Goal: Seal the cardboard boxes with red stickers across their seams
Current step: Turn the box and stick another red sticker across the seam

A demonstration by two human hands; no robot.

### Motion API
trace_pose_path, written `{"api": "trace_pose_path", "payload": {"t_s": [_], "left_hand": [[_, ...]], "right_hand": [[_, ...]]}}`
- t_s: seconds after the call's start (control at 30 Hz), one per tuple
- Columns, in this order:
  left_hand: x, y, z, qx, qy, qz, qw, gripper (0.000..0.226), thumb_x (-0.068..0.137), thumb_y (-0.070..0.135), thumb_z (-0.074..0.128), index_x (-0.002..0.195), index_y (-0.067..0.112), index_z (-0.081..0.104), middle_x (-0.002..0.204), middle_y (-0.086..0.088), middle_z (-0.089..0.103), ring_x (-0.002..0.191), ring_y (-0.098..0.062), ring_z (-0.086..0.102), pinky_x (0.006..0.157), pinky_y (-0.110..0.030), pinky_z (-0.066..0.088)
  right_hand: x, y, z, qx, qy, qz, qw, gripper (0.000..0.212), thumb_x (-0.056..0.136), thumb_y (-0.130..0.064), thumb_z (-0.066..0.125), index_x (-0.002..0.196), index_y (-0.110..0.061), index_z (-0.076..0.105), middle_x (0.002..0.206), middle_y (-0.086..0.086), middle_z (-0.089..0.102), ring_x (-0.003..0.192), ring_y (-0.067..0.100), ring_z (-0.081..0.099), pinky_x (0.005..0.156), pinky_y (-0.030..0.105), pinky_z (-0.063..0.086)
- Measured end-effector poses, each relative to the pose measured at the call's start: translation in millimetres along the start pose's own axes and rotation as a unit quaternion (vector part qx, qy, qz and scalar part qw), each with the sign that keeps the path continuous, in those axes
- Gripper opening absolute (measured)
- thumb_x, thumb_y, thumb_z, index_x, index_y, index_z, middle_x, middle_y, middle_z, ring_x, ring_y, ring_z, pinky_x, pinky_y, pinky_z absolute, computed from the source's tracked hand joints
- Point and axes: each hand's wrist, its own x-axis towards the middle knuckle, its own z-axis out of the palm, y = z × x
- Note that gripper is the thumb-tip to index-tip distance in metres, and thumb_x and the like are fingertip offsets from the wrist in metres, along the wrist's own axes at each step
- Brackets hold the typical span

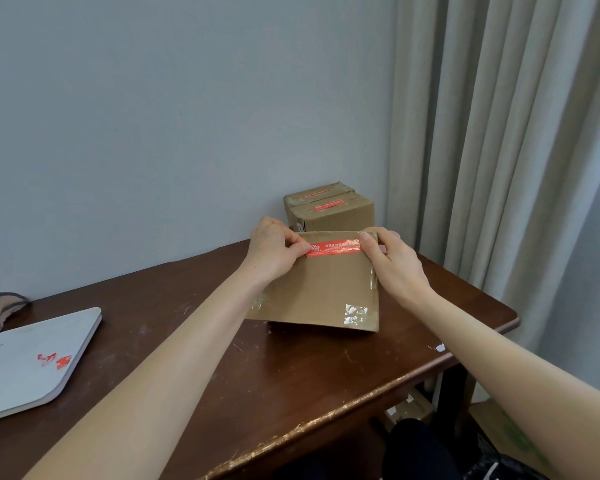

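Left hand (274,251) pinches the red sticker (333,249) at nine o'clock, right hand (392,261) grips the cardboard box (319,292) at three o'clock (thumb on the sticker), so uneven pressing could wrinkle it.

Bare forearms, left hand (274,251) and right hand (394,263), dark trousers (416,448)

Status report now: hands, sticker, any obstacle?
Left hand and right hand pinch sticker ends at box far edge. Two rear boxes already stickered. Nothing in the way.
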Motion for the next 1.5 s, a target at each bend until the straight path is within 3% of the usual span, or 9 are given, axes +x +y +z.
{"api": "trace_pose_path", "payload": {"t_s": [0.23, 0.43, 0.8, 1.0, 1.2, 1.37, 1.5], "left_hand": [[-1.3, 0.3, -2.2, -0.007, -0.006, 0.001, 1.0, 0.019, 0.088, 0.029, 0.065, 0.088, 0.012, 0.074, 0.116, -0.001, 0.046, 0.113, -0.018, 0.044, 0.096, -0.037, 0.044], [-3.3, 1.2, -3.7, -0.022, -0.003, 0.012, 1.0, 0.019, 0.088, 0.024, 0.066, 0.086, 0.008, 0.075, 0.103, 0.002, 0.046, 0.107, -0.017, 0.047, 0.089, -0.034, 0.044], [-3.6, 1.0, -5.1, -0.025, -0.01, 0.014, 1.0, 0.02, 0.087, 0.024, 0.067, 0.085, 0.006, 0.075, 0.101, 0.002, 0.047, 0.102, -0.014, 0.046, 0.08, -0.029, 0.041], [-2.4, 0.2, -4.1, -0.032, -0.01, 0.009, 0.999, 0.021, 0.087, 0.025, 0.066, 0.087, 0.006, 0.075, 0.102, 0.0, 0.051, 0.103, -0.018, 0.049, 0.078, -0.029, 0.041], [-0.8, -2.8, -3.4, -0.029, -0.015, 0.005, 0.999, 0.017, 0.087, 0.026, 0.066, 0.082, 0.011, 0.074, 0.111, -0.005, 0.052, 0.107, -0.019, 0.048, 0.087, -0.034, 0.045], [-2.9, -0.4, -5.1, -0.034, -0.011, 0.016, 0.999, 0.019, 0.088, 0.023, 0.065, 0.084, 0.007, 0.075, 0.099, -0.002, 0.054, 0.098, -0.019, 0.053, 0.078, -0.031, 0.046], [-3.2, -0.4, -5.4, -0.034, -0.017, 0.015, 0.999, 0.019, 0.088, 0.024, 0.065, 0.083, 0.007, 0.074, 0.104, -0.005, 0.055, 0.097, -0.019, 0.052, 0.077, -0.03, 0.045]], "right_hand": [[0.8, 2.2, 0.1, 0.002, -0.003, -0.002, 1.0, 0.028, 0.098, -0.051, 0.037, 0.103, -0.033, 0.058, 0.102, -0.01, 0.054, 0.101, 0.018, 0.058, 0.09, 0.044, 0.045], [0.2, 2.0, 0.0, 0.002, 0.002, -0.003, 1.0, 0.024, 0.099, -0.048, 0.038, 0.096, -0.033, 0.056, 0.094, -0.014, 0.053, 0.097, 0.018, 0.056, 0.083, 0.038, 0.042], [1.0, 2.9, 0.3, 0.002, 0.001, -0.01, 1.0, 0.029, 0.098, -0.05, 0.038, 0.106, -0.031, 0.059, 0.099, -0.011, 0.053, 0.102, 0.017, 0.056, 0.09, 0.043, 0.044], [0.7, 3.1, 0.3, -0.001, 0.001, -0.01, 1.0, 0.029, 0.098, -0.051, 0.037, 0.103, -0.031, 0.058, 0.097, -0.012, 0.054, 0.098, 0.019, 0.057, 0.088, 0.042, 0.044], [0.8, 3.2, 0.5, -0.002, 0.001, -0.01, 1.0, 0.029, 0.098, -0.05, 0.037, 0.104, -0.031, 0.058, 0.095, -0.014, 0.052, 0.097, 0.019, 0.057, 0.086, 0.041, 0.043], [1.3, 4.4, 1.1, -0.002, 0.001, -0.01, 1.0, 0.026, 0.098, -0.049, 0.038, 0.097, -0.032, 0.057, 0.092, -0.012, 0.054, 0.095, 0.018, 0.056, 0.081, 0.038, 0.043], [1.5, 5.1, 1.1, -0.003, -0.002, -0.01, 1.0, 0.025, 0.098, -0.05, 0.038, 0.096, -0.033, 0.056, 0.091, -0.012, 0.054, 0.095, 0.017, 0.055, 0.08, 0.038, 0.042]]}}
